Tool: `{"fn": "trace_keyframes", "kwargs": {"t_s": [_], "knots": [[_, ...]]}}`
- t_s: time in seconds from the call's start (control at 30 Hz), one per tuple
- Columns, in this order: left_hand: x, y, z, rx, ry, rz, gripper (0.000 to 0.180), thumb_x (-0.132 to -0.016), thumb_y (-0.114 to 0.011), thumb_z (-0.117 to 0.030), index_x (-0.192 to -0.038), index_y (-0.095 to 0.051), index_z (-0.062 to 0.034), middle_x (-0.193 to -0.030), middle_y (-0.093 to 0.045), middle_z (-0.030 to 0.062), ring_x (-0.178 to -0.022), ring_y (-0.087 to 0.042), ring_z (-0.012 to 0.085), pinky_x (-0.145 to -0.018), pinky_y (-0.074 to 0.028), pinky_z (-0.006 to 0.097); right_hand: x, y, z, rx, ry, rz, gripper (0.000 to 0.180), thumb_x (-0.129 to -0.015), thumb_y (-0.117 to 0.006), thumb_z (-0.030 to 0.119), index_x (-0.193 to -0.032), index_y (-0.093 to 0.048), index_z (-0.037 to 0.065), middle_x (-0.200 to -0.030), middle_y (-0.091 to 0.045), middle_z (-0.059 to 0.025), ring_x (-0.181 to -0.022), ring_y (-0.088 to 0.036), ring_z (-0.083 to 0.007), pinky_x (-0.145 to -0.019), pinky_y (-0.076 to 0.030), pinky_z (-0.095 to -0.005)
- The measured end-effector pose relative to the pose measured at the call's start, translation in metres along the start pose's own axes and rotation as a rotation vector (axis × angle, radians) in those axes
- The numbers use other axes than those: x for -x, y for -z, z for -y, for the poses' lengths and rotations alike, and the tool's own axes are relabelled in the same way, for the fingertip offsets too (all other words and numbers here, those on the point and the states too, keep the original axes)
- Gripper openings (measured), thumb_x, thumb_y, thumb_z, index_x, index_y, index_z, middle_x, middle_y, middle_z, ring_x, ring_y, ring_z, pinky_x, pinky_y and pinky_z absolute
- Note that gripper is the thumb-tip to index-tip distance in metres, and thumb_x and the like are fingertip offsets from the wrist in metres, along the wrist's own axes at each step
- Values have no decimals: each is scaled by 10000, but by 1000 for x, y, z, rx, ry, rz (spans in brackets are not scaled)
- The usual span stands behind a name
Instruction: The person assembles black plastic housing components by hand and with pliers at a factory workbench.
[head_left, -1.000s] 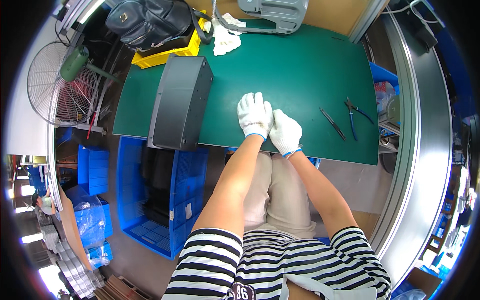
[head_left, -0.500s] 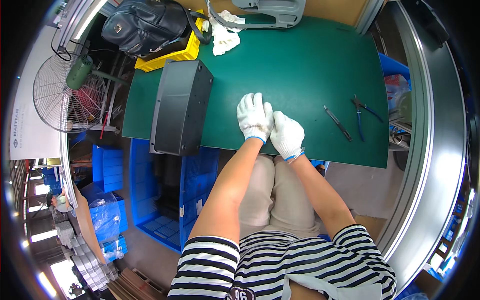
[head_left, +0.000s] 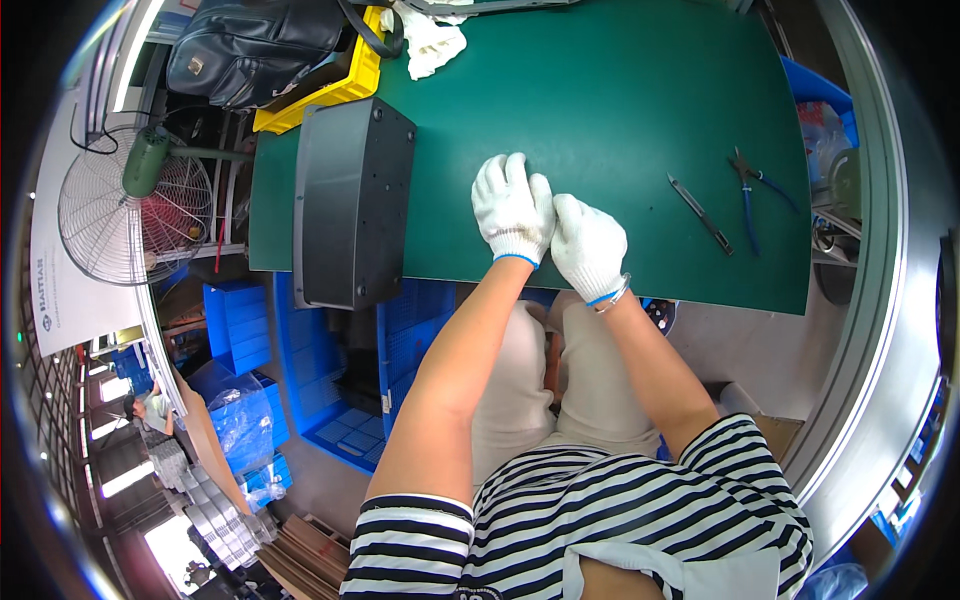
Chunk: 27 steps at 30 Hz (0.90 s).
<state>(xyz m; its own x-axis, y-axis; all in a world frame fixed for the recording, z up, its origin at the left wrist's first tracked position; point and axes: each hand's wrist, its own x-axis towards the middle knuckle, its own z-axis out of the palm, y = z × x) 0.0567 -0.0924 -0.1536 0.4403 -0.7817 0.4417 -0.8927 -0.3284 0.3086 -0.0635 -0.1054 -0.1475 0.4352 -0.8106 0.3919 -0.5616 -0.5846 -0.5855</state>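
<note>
free room: the widest open stretch of the green table (head_left: pixel 600 110) lies beyond both hands and runs back toward the far edge. a passable lane also lies between the left hand (head_left: pixel 513 205) and the grey box (head_left: pixel 345 190); another lies between the right hand (head_left: pixel 590 248) and the slim tool (head_left: pixel 703 217).

obstructions: the box stands as a wall on the left, with only a narrow strip of table past it. behind it, the yellow crate (head_left: pixel 362 75) and black bag (head_left: pixel 255 50) block the far left corner, the white cloth (head_left: pixel 432 45) beside them. on the right, the pliers (head_left: pixel 750 200) lie spread near the slim tool, leaving a tight gap. below the front edge, the legs (head_left: pixel 510 370) obstruct the middle.
</note>
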Motion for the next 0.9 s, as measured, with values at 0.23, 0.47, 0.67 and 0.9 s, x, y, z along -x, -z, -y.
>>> {"fn": "trace_keyframes", "kwargs": {"t_s": [0.23,0.47,0.67,0.9], "knots": [[-1,0,-4,11,-9,15,349,-863,-557,-231,-1146,-584,-31,-1193,-568,192,-1179,-509,380,-1017,-395,499,0,1,-2,15,15,-27,123,-777,-619,87,-868,-542,116,-710,-600,-73,-645,-625,-280,-558,-488,-405],[1,0,-2,12,-9,-7,344,-867,-554,-234,-1144,-582,-33,-1190,-568,195,-1174,-511,375,-1017,-396,494,1,1,2,30,7,-26,111,-786,-611,91,-872,-546,114,-714,-607,-81,-651,-630,-296,-568,-490,-416],[0,2,6,6,-1,-40,341,-877,-553,-251,-1151,-588,-51,-1182,-578,185,-1161,-520,377,-1011,-399,494,-1,-3,9,51,15,15,85,-798,-599,102,-862,-544,113,-716,-613,-94,-655,-630,-312,-575,-492,-432],[-12,-3,-12,-32,-41,35,294,-806,-592,-277,-992,-667,-63,-1005,-650,192,-945,-609,387,-839,-492,489,-4,16,6,112,-67,14,100,-826,-608,221,-779,-579,138,-700,-625,-131,-641,-647,-348,-561,-508,-475]]}}
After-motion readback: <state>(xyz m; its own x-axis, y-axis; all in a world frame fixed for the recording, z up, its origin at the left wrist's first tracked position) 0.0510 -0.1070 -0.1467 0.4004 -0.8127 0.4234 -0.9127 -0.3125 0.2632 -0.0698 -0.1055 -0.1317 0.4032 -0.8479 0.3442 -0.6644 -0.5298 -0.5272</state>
